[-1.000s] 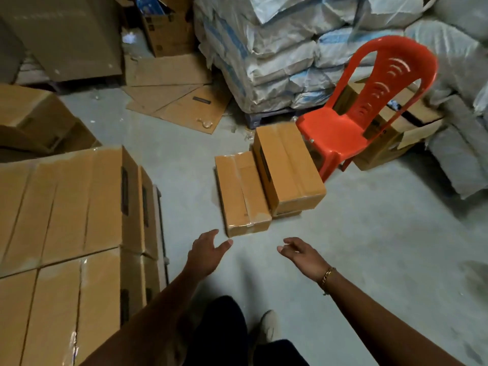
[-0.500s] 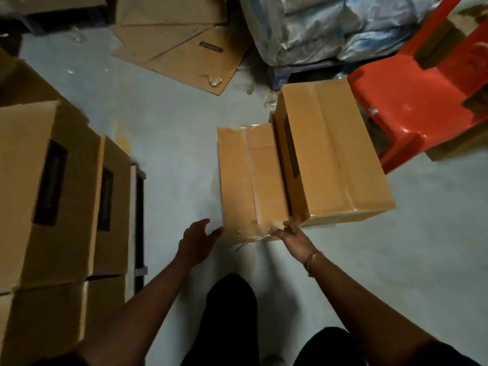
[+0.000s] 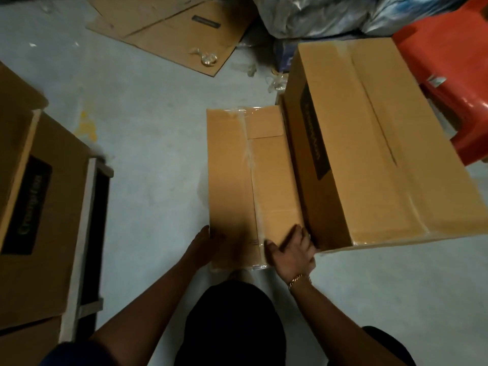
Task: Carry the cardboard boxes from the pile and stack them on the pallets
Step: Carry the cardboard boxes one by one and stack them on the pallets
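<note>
Cardboard stack (image 3: 47,207) on the pallet (image 3: 85,212) sits left. Dead ahead on the floor, the low box (image 3: 237,180), long axis running away from us. Our left hand (image 3: 208,243) touches its near-left corner (fingers too dark to read); our right hand (image 3: 293,253) curls over the near-right corner, against the tall box (image 3: 369,143). Hands apart, equally near, both arms outstretched.

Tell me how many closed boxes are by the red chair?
2: the low box in front, and the taller box between it and the red chair. Another may hide underneath.
</note>
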`<action>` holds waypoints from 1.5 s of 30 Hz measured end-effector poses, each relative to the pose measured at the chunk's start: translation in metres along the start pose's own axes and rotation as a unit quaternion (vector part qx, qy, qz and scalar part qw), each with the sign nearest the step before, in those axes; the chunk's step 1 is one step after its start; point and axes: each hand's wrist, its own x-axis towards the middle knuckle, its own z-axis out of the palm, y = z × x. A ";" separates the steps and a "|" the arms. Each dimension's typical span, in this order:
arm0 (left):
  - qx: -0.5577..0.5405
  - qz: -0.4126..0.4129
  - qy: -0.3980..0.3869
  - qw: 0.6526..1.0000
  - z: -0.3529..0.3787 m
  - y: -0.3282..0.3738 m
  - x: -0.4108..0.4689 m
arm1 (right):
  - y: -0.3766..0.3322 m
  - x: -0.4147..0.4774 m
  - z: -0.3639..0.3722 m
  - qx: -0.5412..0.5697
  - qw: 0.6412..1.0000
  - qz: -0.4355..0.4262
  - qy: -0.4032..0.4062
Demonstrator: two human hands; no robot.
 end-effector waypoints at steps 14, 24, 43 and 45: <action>-0.077 0.012 0.071 0.994 0.001 -0.038 0.035 | 0.023 0.052 0.009 0.298 0.949 0.007 -0.104; -0.160 0.064 0.170 0.970 -0.040 0.001 -0.036 | -0.037 0.022 -0.033 0.338 0.934 -0.096 -0.062; -0.332 0.100 0.262 0.901 -0.185 0.047 -0.532 | -0.158 -0.391 -0.334 0.313 0.911 -0.235 -0.127; -0.338 0.093 0.283 0.893 -0.190 0.031 -0.583 | -0.160 -0.437 -0.348 0.308 0.908 -0.245 -0.142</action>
